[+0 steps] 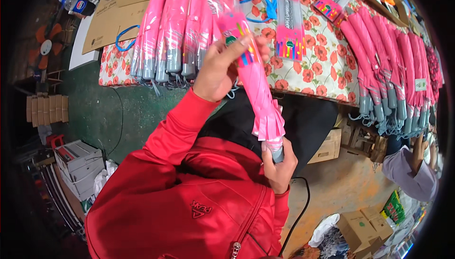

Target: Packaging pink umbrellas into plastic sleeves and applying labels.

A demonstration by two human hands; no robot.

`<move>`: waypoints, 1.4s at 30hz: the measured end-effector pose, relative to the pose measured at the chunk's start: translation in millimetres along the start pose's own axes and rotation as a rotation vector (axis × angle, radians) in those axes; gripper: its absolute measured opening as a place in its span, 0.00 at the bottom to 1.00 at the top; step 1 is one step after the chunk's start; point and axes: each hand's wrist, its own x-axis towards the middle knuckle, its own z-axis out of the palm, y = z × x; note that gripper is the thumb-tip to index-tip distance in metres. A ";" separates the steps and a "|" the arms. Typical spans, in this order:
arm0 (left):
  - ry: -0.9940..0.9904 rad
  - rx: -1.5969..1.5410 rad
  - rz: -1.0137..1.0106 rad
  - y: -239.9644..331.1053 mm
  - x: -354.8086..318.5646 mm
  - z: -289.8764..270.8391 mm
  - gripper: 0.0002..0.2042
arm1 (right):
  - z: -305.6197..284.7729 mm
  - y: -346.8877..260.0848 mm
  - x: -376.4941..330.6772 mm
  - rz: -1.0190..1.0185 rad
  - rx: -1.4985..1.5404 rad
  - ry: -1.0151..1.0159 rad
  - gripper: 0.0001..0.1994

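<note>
I hold a folded pink umbrella (258, 93) upright in front of my red jacket. My left hand (222, 67) grips its upper part, where a pink printed card label (237, 33) and a clear plastic sleeve sit over the tip. My right hand (279, 161) is closed around the grey handle (277, 152) at the bottom. Both sleeves are red.
A table with a red-flower cloth (327, 64) carries a row of sleeved pink umbrellas (175, 26) on the left, another row (393, 64) on the right, and loose pink label cards (290, 17). Cardboard boxes (365, 228), a wooden crate (327, 147) and another person (412, 173) are at the right.
</note>
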 end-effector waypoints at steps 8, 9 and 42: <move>0.086 -0.052 -0.050 -9.5 -7.3 -1.3 0.12 | -12.9 9.0 7.9 0.325 0.382 -0.474 0.16; 0.087 -0.049 -0.059 -10.6 -9.2 -2.2 0.12 | -15.9 12.9 12.4 0.324 0.504 -0.545 0.17; 0.073 0.083 -0.238 -32.1 -32.6 27.6 0.10 | 25.9 -7.5 44.2 0.458 0.873 -0.216 0.20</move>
